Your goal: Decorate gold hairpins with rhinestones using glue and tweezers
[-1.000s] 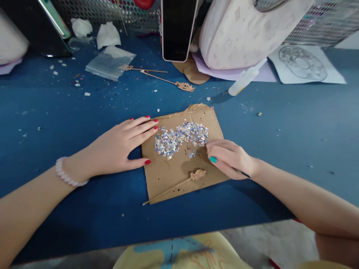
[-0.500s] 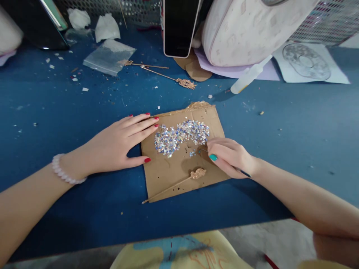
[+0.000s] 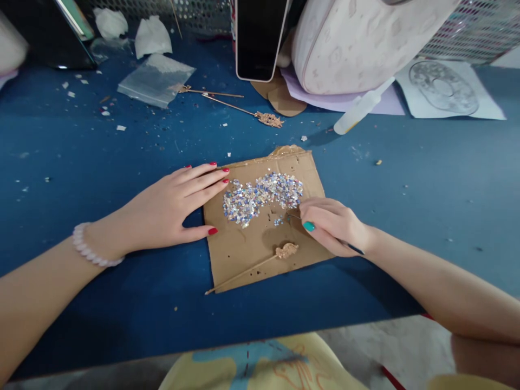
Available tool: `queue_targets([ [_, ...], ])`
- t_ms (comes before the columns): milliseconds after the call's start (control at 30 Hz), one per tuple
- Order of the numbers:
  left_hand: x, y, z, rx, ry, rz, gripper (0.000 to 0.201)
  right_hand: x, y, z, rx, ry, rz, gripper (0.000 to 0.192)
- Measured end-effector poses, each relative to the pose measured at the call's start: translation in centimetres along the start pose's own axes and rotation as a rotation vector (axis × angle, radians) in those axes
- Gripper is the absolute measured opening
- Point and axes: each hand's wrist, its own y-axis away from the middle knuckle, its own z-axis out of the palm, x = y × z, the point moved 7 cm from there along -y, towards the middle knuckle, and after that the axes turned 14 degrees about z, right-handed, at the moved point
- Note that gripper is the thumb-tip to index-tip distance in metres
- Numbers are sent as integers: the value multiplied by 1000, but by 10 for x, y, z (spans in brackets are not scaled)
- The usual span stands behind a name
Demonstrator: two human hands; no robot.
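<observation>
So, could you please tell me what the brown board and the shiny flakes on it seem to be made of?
The brown board looks like matte corrugated cardboard: raw brown face, small punctures. The shiny flakes look like foil or plastic glitter, glinting silver and blue; which one is unclear.

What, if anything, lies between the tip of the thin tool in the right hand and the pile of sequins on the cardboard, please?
Nothing visible. The right hand holds the thin tool with its tip beside the sequins, only bare cardboard and a few loose sequins between.
</observation>
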Motion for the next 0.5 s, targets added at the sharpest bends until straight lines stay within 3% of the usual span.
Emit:
queue_targets([
  [500,0,0,0,-1,28,-13,81,-3,-1,0,32,34,-27,18],
])
